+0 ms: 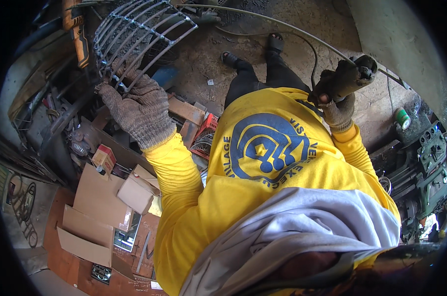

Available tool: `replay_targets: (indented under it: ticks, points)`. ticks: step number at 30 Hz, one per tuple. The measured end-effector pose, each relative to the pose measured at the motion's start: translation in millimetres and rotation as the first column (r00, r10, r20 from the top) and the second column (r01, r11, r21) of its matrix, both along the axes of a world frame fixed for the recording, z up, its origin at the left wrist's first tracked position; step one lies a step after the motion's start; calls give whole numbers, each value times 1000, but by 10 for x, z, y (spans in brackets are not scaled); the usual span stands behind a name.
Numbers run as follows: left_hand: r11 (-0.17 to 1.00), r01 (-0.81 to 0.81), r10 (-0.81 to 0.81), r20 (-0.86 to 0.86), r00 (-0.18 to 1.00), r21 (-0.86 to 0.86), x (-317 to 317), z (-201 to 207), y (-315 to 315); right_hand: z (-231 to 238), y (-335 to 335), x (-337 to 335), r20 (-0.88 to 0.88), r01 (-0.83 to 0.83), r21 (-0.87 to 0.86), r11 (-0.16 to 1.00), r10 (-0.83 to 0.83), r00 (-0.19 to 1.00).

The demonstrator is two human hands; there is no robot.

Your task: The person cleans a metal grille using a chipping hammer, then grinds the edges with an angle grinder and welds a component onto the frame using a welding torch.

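My left hand (139, 106), in a worn grey-brown knitted glove, grips the lower end of a curved metal-rod grille (134, 32). Its bars are joined by crosswise rods, with shiny lumps at the joints. Out to the right, my right hand (339, 111) wears a similar glove with a bare thumb tip showing. Its fingers are closed round a dark, charred handle (349, 79) that looks like a welding electrode holder. A black cable (316, 59) loops near it, and a long thin pale line, a rod or cable, passes by. The grille and holder are well apart.
An orange power tool (77, 37) is at upper left, beside the grille. Flattened cardboard (102, 195) covers part of a reddish-brown board (65, 256). A red crate (203, 133) sits by my left side. Green machinery (430, 163) and a green-labelled can (402, 118) are at right.
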State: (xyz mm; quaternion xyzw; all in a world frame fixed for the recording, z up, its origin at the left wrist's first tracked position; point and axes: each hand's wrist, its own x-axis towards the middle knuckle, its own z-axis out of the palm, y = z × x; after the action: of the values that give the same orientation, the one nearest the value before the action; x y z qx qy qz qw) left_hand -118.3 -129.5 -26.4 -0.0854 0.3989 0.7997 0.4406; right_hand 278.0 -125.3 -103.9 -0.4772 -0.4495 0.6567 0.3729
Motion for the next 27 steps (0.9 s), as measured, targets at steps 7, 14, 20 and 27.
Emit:
replay_targets:
  ticks: [7,14,20,27]
  points:
    - [988,90,-95,37,995,125,-90,-65,-87,67,-4,-68,-46,32,-36,999,-34,998]
    - [997,50,-50,-12,999,56,24,-9,-29,51,-7,-60,-26,12,-2,1000,-12,1000]
    - [983,96,-102,33,994,154,-18,-49,-73,34,-3,-77,-18,11,40,999,-10,1000]
    - [989,74,-80,35,996,129,-20,-51,-71,80,-5,-84,-28,4,8,1000,-4,1000]
